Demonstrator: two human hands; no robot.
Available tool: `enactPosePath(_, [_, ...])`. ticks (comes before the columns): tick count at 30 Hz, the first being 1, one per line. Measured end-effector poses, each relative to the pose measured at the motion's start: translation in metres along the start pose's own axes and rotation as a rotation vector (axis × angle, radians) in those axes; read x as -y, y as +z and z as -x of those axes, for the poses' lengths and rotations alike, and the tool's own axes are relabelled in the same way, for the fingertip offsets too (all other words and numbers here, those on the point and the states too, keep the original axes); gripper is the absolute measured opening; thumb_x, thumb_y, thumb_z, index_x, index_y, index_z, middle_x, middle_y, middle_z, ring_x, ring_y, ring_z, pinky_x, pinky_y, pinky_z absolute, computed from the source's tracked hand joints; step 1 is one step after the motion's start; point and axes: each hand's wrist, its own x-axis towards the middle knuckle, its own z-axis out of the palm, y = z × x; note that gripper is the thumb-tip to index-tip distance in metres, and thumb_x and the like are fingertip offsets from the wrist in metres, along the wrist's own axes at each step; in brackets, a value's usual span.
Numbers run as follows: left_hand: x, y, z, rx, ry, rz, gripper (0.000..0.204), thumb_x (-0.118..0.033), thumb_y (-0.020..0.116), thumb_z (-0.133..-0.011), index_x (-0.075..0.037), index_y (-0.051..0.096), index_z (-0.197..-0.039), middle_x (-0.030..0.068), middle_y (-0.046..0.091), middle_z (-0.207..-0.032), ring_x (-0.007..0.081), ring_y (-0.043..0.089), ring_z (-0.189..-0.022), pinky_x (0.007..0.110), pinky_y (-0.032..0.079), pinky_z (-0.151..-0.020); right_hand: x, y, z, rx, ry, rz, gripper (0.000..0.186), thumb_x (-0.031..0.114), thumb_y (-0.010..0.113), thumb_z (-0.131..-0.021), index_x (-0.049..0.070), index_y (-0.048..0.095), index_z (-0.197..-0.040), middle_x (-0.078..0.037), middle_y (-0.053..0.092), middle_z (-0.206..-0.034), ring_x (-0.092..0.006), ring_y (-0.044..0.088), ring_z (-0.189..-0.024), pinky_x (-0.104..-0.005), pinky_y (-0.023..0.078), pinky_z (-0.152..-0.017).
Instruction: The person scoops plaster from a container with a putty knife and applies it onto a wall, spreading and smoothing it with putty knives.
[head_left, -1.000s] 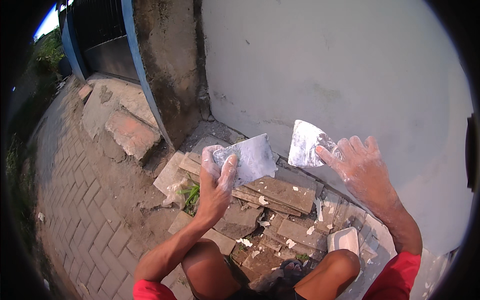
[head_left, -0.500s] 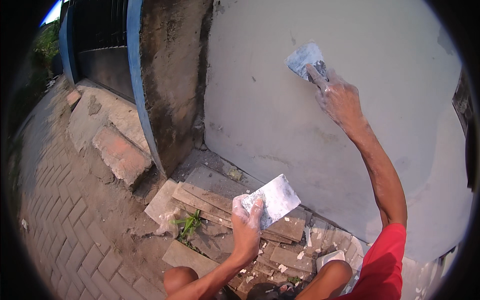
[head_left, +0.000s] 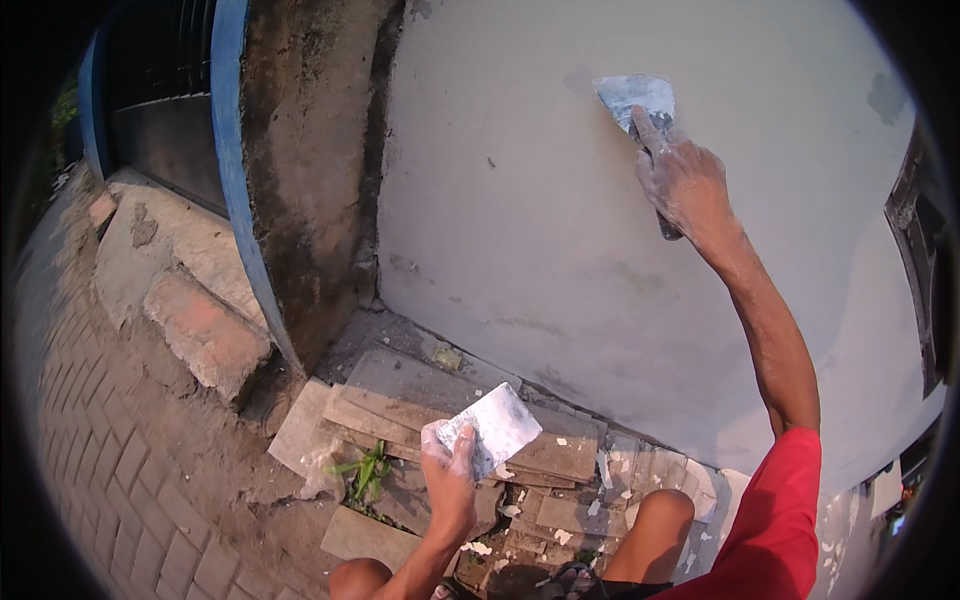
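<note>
Grey wall (head_left: 540,220) (stained) behind scraper (head_left: 640,94)

Head fisheye facing down; hands (head_left: 686,183) near; rim unclear.

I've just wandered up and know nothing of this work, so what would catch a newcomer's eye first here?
Probably the white-smeared scraper in the right hand, raised in front of the pale grey wall. Lower down, the left hand holds a flat, white-smeared plate over stacked slabs. The bright red sleeve at lower right also stands out.
</note>
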Motion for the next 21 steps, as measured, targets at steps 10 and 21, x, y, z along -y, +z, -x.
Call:
enactPosePath(10, [-0.005,-0.018,-0.017,-0.034,0.003,0.021,0.015,-0.01,0.058,-0.095,-0.002,0.049,-0.103,0.0036,0.06,-0.09,0.0093,0.057,-0.075,0.027,0.05,-0.066,0.037,-0.001,0.009,0.354,-0.016,0.008,0.055,0.013,0.058,-0.081,0.001,0.052,-0.135,-0.019,0.067,-0.08,-0.0312,0.067,-0.065,-0.0406,0.054,-0.057])
enactPosePath(21, [0.018,-0.019,-0.046,-0.065,0.035,0.036,0.019,-0.009,0.059,-0.095,-0.001,0.047,-0.108,0.0044,0.057,-0.092,0.0098,0.053,-0.08,0.026,0.047,-0.069,0.047,-0.001,-0.013,0.532,0.077,0.026,0.056,0.019,0.057,-0.082,0.006,0.052,-0.135,-0.02,0.066,-0.084,-0.0323,0.067,-0.07,-0.0447,0.053,-0.064])
